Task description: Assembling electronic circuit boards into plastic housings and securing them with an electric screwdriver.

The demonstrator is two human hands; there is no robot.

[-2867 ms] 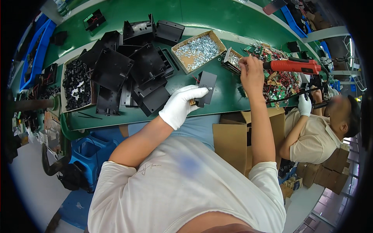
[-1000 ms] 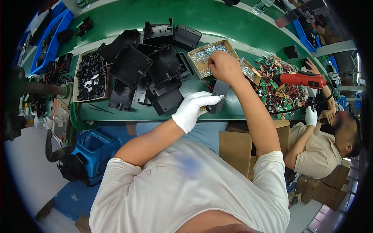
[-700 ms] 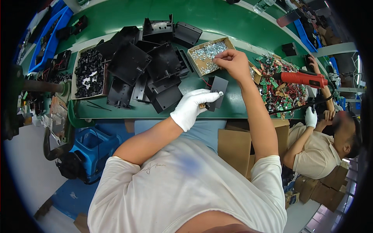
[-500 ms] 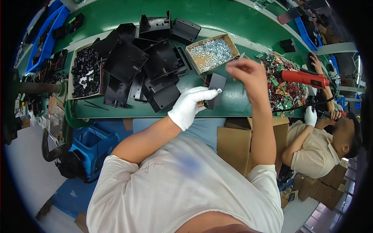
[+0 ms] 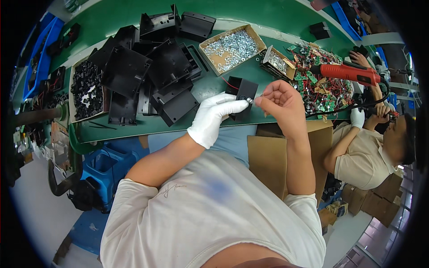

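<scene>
Right hand (image 5: pixel 285 106) has come in beside the black box (image 5: pixel 249 88), fingers (image 5: pixel 264 104) drawn narrow, contents untellable, while the gloved left hand (image 5: pixel 214 114) grips that box over the table (image 5: pixel 208 89), best kept steady and level.

I see room across the far table (image 5: pixel 252 14); casings (image 5: pixel 126 71) block left, boards (image 5: pixel 328 100) right, the held box (image 5: pixel 248 88) near middle.

The wearer has on a creased white short-sleeved shirt (image 5: pixel 214 219) with a rounded neckline. A thin dark script-like marking (image 5: pixel 172 190) sits on the left chest; a blurred blue patch (image 5: pixel 217 190) shows at centre front. The left hand (image 5: pixel 214 115) wears a white glove; the right hand (image 5: pixel 284 106) is bare. Light blue cloth (image 5: pixel 239 147) covers the lap.
</scene>
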